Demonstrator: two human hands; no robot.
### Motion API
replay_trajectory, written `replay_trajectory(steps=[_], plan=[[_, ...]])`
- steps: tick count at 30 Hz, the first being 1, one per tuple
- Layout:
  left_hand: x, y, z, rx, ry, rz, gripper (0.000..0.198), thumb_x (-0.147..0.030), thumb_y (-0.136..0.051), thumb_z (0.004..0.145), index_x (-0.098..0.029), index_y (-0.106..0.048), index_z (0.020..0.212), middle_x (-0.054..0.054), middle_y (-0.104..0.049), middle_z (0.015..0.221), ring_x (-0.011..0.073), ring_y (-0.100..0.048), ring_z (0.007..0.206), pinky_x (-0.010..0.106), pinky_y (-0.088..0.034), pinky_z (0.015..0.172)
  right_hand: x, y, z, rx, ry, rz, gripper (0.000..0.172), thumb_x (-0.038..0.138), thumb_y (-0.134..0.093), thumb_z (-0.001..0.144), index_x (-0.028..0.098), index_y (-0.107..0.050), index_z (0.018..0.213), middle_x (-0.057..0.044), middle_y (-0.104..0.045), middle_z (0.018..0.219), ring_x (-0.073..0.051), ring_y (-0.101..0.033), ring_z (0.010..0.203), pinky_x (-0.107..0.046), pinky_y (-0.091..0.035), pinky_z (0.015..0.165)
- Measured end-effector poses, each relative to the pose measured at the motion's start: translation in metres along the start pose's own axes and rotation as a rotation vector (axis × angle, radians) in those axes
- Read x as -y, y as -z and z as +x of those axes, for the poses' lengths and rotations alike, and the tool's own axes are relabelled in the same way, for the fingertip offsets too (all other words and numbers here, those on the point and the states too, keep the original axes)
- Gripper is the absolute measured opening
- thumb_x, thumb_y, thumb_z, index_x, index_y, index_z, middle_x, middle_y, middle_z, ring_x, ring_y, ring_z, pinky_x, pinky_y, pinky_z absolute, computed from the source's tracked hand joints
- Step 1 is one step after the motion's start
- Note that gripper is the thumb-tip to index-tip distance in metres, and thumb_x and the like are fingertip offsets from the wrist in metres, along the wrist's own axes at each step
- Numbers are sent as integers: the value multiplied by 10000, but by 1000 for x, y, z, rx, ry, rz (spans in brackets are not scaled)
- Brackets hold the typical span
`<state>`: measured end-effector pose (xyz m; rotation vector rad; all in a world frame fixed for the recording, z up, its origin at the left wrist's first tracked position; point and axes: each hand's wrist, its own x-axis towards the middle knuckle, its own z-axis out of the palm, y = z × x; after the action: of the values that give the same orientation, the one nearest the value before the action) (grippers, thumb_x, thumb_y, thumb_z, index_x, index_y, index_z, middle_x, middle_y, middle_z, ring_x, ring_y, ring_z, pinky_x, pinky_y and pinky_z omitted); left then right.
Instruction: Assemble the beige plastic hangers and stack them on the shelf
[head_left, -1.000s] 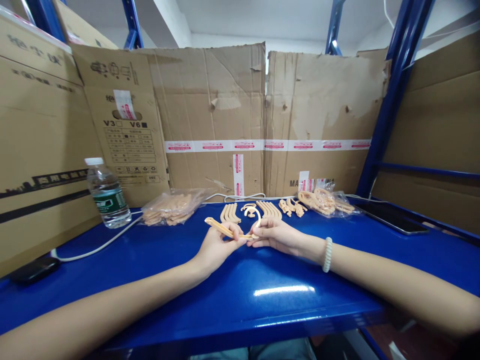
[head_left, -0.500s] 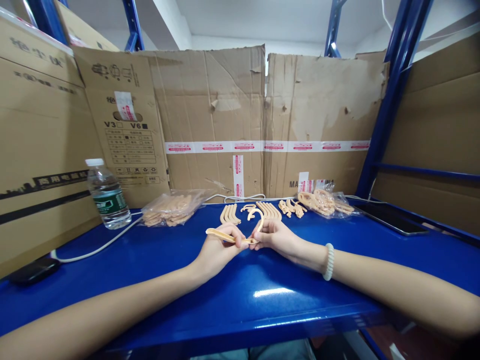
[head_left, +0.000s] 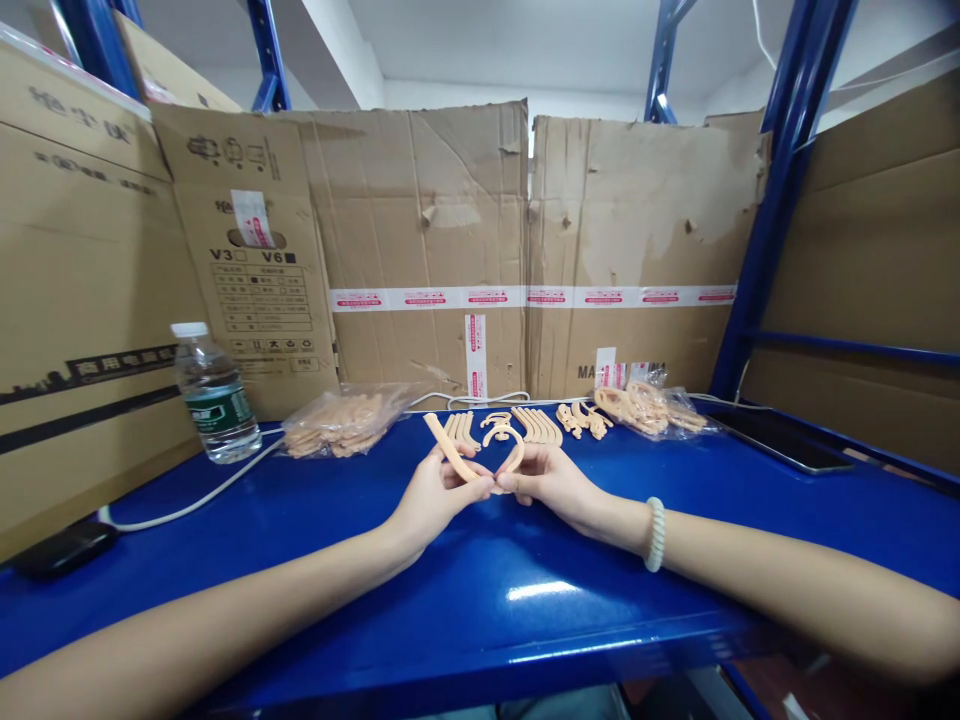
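left hand (head_left: 435, 492): pinched on curved strip (head_left: 448, 451) | right hand (head_left: 553, 486): pinched on hook (head_left: 520, 449) | hands close together, strip and hook ends between them | beyond hands: loose strips (head_left: 538, 426) in rows on blue counter (head_left: 375, 620)

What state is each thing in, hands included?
Left hand: closed on long strip
Right hand: closed on hook
Long strip: tilted up, near end hidden
Hook: curl upward
Bottle: upright, capped
Left bag: lying, contents visible, seal unclear
Right bag: likewise
Dark-screened device: lying flat
Loose strips: two side-by-side groups
Bracelet: worn
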<state>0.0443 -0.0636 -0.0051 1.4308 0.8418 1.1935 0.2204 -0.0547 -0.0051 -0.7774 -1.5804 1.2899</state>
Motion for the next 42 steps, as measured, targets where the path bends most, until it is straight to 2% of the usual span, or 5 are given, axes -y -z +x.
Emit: replay_trajectory(steps=[10,18,24,37,42], plan=[[2,2,2,-9,98,-32,488,-205,-833,567,-153,-459,877,-3,-674,698,115,-638,650,228,-529,624,8,14,10,-32,43,-94,353,489,-663,757,148,-589,809,-25,-616,703,-131,-600,597,-256,-503,525],[-1,3,5,-27,162,-102,438,-230,-856,541,-123,-537,821,-5,-640,702,82,-602,608,207,-528,621,5,71,34,19,476,-1450,210,213,-546,883,152,-632,1065,-126,-640,1038,-251,-531,1021,-408,-430,877],[-4,1,5,-58,189,-124,450,-246,-888,460,-82,-640,797,44,-665,784,116,-630,704,218,-547,673,-7,69,41,100,405,-1694,172,175,-502,921,155,-672,943,-113,-658,1016,-249,-538,993,-393,-404,850],[-6,2,4,-56,210,-163,375,-223,-880,483,-82,-700,780,75,-692,801,150,-660,718,250,-550,733,16,50,26,-295,364,-388,215,349,-532,869,169,-607,958,-25,-649,657,-158,-617,579,-283,-496,551],[-3,3,4,-14,174,-165,356,-236,-876,494,-93,-683,756,65,-692,788,145,-653,720,268,-541,736,30,17,4,-259,238,76,301,410,-689,746,163,-643,911,-81,-697,927,-171,-681,762,-317,-541,731]])
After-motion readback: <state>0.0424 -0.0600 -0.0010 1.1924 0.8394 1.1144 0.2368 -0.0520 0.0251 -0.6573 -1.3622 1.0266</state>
